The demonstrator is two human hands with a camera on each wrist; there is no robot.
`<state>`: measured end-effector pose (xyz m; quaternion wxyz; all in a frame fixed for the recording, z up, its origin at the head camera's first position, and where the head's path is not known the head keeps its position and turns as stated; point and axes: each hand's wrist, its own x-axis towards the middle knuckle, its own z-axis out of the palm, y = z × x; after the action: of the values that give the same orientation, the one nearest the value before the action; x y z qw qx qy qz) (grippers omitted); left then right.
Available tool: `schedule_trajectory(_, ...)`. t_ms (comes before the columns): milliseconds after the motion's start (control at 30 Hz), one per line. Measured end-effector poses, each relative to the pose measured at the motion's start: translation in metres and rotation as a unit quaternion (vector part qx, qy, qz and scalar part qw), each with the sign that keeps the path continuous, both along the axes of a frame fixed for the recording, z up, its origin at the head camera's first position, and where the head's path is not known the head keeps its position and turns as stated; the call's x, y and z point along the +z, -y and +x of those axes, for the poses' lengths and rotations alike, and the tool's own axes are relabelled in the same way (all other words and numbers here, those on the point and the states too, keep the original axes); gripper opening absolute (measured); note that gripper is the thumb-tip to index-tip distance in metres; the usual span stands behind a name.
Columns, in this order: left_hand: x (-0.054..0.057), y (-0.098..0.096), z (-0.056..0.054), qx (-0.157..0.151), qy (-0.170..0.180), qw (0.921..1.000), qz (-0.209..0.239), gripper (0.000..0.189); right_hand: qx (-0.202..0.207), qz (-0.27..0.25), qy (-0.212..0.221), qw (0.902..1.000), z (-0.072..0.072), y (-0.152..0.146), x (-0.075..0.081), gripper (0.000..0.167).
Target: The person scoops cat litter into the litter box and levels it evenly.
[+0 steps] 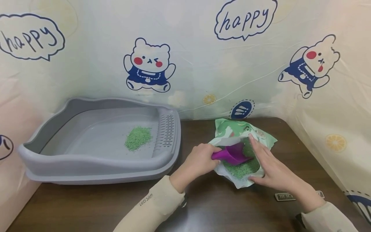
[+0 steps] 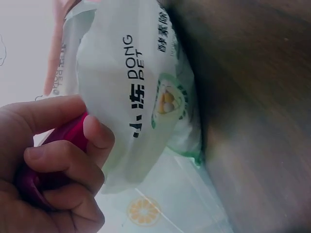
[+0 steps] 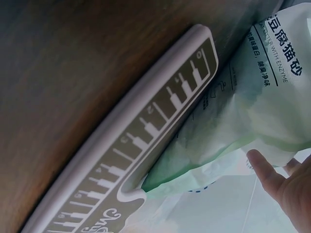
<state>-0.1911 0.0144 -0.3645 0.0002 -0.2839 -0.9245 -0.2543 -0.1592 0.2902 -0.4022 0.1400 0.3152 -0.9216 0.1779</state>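
My left hand (image 1: 200,161) grips the handle of a purple scoop (image 1: 234,154), its fingers curled round it in the left wrist view. The scoop's head lies inside the mouth of a green and white cat litter bag (image 1: 232,127), over green pellets (image 1: 242,170). On the bag's right side rests my right hand (image 1: 275,169), fingers straight along the rim and thumb near the front edge. In the right wrist view the thumb (image 3: 265,167) touches the bag's outside. A grey litter box (image 1: 95,166) stands on the left, with a small heap of green pellets (image 1: 138,138) on its floor.
A flat strip with piano keys and numbers (image 1: 285,196) lies on the brown table (image 1: 208,206), partly under my right forearm. Behind the table hangs a printed cloth (image 1: 191,58) with bears and lettering. The box's right end carries a slotted grate (image 1: 166,130).
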Motion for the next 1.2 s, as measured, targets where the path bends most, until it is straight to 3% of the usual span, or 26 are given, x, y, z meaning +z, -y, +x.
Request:
schedule_trajectory(333,-0.002,0.004,0.003,0.001,0.005,1.0,0.007,0.022,0.005,0.0,-0.007,1.0,0.001,-0.001,-0.002,0.13)
schedule_trajectory(633,-0.002,0.011,0.004,0.018,0.039,0.9981,0.044,0.031,0.017,-0.003,-0.021,0.9996,-0.001,-0.004,-0.002,0.13)
schedule_trajectory(1033,0.004,0.032,0.025,0.025,0.013,0.9989,0.038,0.03,0.021,-0.002,-0.031,0.9993,-0.002,-0.004,-0.002,0.129)
schedule_trajectory(1200,0.001,0.042,0.029,0.02,0.031,0.9973,0.063,0.034,0.016,0.001,-0.024,0.9996,-0.001,-0.003,-0.003,0.129)
